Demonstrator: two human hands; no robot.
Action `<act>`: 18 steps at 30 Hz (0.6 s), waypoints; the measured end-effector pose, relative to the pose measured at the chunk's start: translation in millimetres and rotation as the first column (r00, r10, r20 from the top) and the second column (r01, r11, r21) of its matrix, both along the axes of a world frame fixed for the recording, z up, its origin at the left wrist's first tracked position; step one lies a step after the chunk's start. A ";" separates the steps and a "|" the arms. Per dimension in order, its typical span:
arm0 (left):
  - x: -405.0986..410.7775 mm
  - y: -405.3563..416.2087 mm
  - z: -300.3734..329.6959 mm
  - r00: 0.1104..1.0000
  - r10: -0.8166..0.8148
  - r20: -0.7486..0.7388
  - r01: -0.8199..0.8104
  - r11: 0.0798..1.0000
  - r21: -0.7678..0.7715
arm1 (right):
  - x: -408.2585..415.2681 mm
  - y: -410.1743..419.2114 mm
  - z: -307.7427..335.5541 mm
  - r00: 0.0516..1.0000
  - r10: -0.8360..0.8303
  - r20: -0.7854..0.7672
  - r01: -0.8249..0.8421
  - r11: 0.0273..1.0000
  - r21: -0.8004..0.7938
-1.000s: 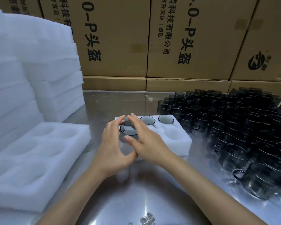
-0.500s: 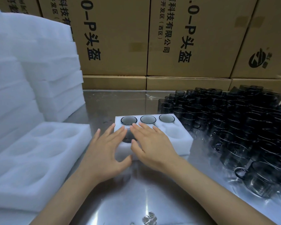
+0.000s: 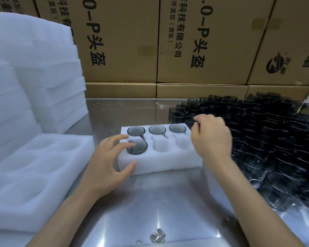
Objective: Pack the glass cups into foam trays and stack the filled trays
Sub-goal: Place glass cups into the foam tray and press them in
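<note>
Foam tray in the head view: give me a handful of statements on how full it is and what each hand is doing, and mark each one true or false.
1. The foam tray holds four glass cups. True.
2. All three back pockets are filled. True.
3. The front middle pocket has a cup in it. False: it is empty, as is the front right pocket; only the front left cup sits in the near row.
4. The left hand is lifting a cup clear of the tray. False: it rests at the tray's left end, fingers by the front left cup.
5. The right hand is over the loose cups to the right of the tray. True.
</note>
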State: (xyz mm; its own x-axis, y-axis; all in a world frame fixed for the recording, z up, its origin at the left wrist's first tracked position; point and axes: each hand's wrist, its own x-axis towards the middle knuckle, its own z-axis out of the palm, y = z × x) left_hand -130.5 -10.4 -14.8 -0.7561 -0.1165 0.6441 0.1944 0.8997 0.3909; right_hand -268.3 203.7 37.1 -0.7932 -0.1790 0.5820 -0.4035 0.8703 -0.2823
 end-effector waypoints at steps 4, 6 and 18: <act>-0.9 2.2 -0.8 1.000 0.008 -0.010 -0.008 1.000 -0.014 | -11.8 33.3 -4.0 0.944 -0.277 0.178 0.262 0.960 0.099; -1.7 2.3 -0.3 0.999 0.041 -0.006 -0.042 0.998 -0.039 | -16.1 39.3 -6.9 0.902 -0.345 0.259 0.309 0.935 0.173; -1.3 8.0 1.9 0.991 0.123 -0.059 -0.127 0.989 -0.073 | -19.0 49.6 -5.7 0.821 -0.444 0.359 0.301 0.871 0.388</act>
